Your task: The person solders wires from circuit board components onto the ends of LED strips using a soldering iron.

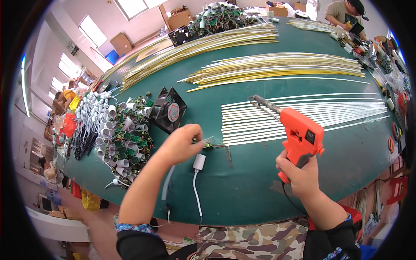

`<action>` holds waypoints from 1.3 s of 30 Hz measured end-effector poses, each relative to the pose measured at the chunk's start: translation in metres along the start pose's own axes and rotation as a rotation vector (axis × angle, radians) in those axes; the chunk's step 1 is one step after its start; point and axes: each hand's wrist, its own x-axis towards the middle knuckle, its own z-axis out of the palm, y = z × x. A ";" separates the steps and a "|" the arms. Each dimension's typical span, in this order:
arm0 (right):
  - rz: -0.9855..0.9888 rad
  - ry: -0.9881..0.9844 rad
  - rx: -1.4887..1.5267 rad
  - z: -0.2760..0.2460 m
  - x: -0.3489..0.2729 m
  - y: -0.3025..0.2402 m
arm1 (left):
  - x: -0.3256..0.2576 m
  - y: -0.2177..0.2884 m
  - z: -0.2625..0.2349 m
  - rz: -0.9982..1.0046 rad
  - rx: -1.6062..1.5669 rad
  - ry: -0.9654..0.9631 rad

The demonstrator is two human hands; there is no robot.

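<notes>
Two hands, left (181, 143) pinching small circuit board (208, 145), right (299, 173) gripping orange soldering gun (301, 134)

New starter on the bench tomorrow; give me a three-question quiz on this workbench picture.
1. True or false: the right hand holds the orange soldering gun by its grip.
2. The left hand pinches what? A) a small green circuit board B) a black fan C) a screwdriver
3. Fill in: the white socket with its cable lies on the ____ table.

Key: 1 true; 2 A; 3 green
</notes>
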 end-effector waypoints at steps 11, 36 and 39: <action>0.040 0.031 -0.034 -0.018 -0.008 0.015 | 0.018 -0.027 0.049 0.285 0.111 0.333; 0.132 -0.192 -0.101 -0.021 -0.002 0.017 | 0.020 -0.017 0.054 0.280 0.121 0.161; 0.141 -0.166 -0.068 -0.019 -0.001 0.018 | 0.021 -0.017 0.053 0.280 0.124 0.153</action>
